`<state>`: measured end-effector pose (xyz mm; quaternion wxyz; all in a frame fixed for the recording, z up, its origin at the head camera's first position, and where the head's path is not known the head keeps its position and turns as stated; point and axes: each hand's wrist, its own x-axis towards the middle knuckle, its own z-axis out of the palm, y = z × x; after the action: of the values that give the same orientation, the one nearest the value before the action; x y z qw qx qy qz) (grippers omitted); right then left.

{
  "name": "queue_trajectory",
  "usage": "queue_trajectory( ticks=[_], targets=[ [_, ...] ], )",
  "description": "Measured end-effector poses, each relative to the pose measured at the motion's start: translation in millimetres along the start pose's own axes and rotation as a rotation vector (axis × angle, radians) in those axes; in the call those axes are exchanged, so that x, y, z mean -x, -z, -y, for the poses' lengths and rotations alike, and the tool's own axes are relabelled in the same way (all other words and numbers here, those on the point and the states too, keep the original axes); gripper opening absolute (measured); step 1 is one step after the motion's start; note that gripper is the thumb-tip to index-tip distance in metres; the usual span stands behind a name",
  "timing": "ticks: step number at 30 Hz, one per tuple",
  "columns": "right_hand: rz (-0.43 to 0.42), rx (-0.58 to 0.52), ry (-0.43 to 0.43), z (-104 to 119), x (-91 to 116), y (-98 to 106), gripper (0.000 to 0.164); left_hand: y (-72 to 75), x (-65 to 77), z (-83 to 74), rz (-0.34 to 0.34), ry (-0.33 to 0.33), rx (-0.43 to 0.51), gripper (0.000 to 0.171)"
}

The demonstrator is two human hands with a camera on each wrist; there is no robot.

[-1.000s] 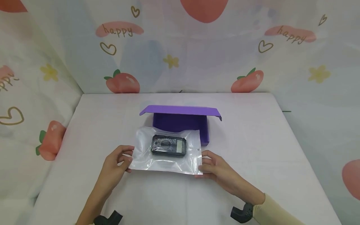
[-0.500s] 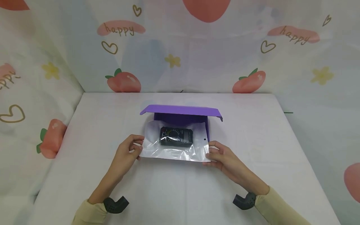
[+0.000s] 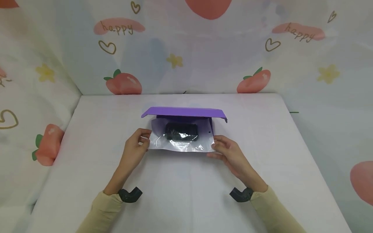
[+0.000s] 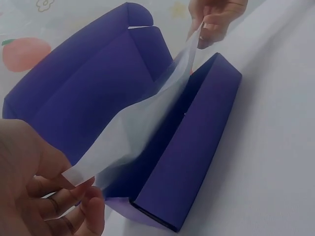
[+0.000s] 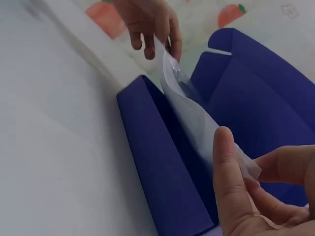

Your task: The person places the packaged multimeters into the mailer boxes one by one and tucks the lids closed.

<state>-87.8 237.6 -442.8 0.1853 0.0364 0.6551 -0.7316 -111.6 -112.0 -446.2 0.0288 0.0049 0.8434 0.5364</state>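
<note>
A clear-fronted, white-backed plastic bag [image 3: 159,141] is stretched between my two hands. Inside it lies a black multimeter [image 3: 181,130], its face mostly lost in dark reflections. My left hand [image 3: 136,146] pinches the bag's left near corner between thumb and fingers. At the opposite end my right hand [image 3: 231,152] pinches the right near corner. Beneath the bag stands a purple cardboard box [image 4: 197,132] with its lid [image 3: 184,111] raised at the back. Both wrist views show the bag tilted, its far edge dipping into the box behind the front wall [image 5: 157,167].
The box stands on a white-covered table [image 3: 175,194]. Behind the table rises a printed cloth backdrop [image 3: 204,58], which also runs along the left side. Each wrist carries a small black camera mount, the left mount [image 3: 130,194] and the right mount [image 3: 241,194].
Both hands have moved forward with the bag, carrying it from in front of the box to over its opening. The bag has tilted, and the multimeter's face has gone darker.
</note>
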Motion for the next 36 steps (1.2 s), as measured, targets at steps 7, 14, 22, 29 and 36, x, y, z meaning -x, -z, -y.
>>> queue_trajectory(
  ticks=[7,14,22,29,36],
  targets=[
    [-0.104,0.204,0.076,-10,-11,12,0.051,-14.0,-11.7,10.1,-0.028,-0.046,-0.022,0.034],
    [-0.141,0.275,0.131,-15,-16,14,0.047,-19.0,-16.3,9.2,-0.070,-0.068,-0.073,0.031],
    [-0.186,0.422,0.254,-19,-27,7,0.036,-21.8,-19.3,11.3,-0.108,-0.087,-0.228,0.032],
    [-0.286,0.786,0.298,-16,-29,0,0.032,-22.8,-19.7,6.2,-0.102,-0.116,-0.425,0.029],
    [-0.290,1.145,0.371,-9,-24,-7,0.029,-22.1,-17.0,-6.4,-0.074,-0.143,-0.587,0.029]
  ],
)
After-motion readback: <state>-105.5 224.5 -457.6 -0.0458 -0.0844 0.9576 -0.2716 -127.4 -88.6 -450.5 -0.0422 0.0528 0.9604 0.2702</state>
